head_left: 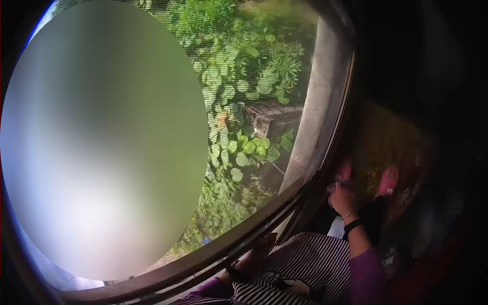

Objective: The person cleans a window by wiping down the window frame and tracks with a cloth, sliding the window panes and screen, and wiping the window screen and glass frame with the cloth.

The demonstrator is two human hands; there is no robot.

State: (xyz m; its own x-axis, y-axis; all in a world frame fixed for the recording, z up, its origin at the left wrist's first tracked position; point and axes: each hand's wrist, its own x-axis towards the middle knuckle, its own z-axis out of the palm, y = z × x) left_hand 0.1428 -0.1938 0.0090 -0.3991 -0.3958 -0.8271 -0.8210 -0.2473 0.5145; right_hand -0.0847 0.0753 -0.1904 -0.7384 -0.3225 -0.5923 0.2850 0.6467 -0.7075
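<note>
My right hand [343, 197] is raised in front of my body, with a thin bracelet and a black band at the wrist. Its fingers are curled together, and whatever they may hold is too dark to make out. A small white patch [336, 227] shows just below that wrist. Down beside the window frame [244, 246] is my left hand [264, 245], in deep shade. Its fingers cannot be told apart, nor whether it touches the frame. Striped black-and-white cloth [315, 259] covers my front between the purple sleeves.
A large window takes up the left side, partly hidden by a blurred oval. Outside are leafy green plants [234, 96] and a weathered block-like structure [269, 119]. Pink footwear [389, 180] shows on the floor beyond my right hand. The right side is very dark.
</note>
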